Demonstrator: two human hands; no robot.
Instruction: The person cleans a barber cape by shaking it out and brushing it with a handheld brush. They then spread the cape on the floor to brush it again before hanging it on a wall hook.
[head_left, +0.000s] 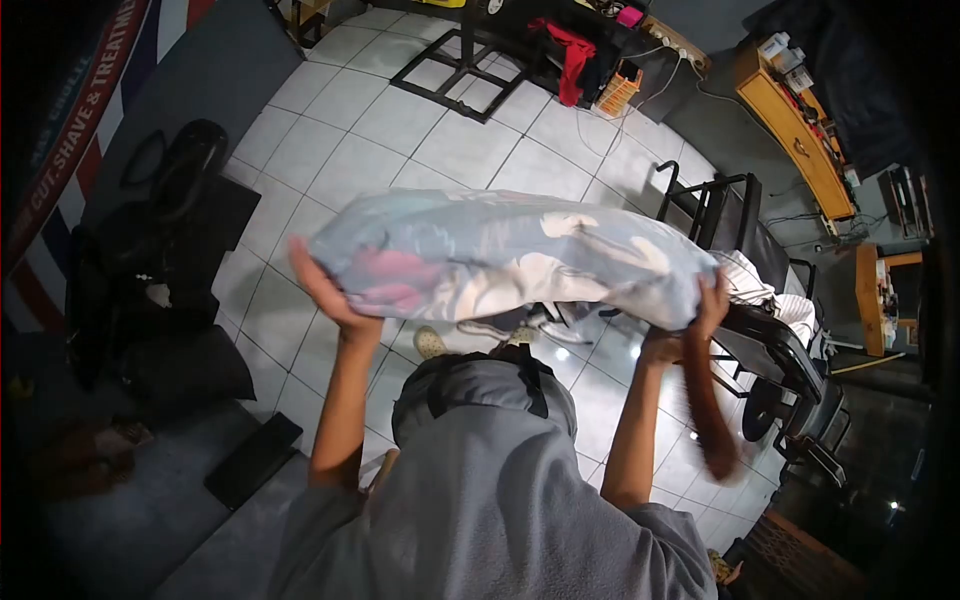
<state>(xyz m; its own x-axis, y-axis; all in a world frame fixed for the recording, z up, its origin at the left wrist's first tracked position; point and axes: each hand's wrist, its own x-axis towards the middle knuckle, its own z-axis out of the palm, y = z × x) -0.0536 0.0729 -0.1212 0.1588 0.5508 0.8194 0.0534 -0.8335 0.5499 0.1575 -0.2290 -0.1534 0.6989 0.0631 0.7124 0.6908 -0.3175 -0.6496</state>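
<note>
A long grey-blue pillow with white and pink patterns (520,255) is held up in front of me, spanning the space between my hands. My left hand (335,295) presses on its left end, thumb and fingers partly visible around it. At the other end my right hand (690,325) grips the pillow's corner. A brown, blurred, elongated object (708,410) hangs down beside my right hand; whether the hand holds it too is unclear. Beneath the pillow, part of a dark and white item (560,325) shows near my feet.
Black barber chair (790,370) with striped cloth (745,280) stands at right. A black metal frame (470,75) lies on the tiled floor (350,165) ahead. Black chairs (165,300) are at left. A wooden drawer unit (795,140) stands at upper right.
</note>
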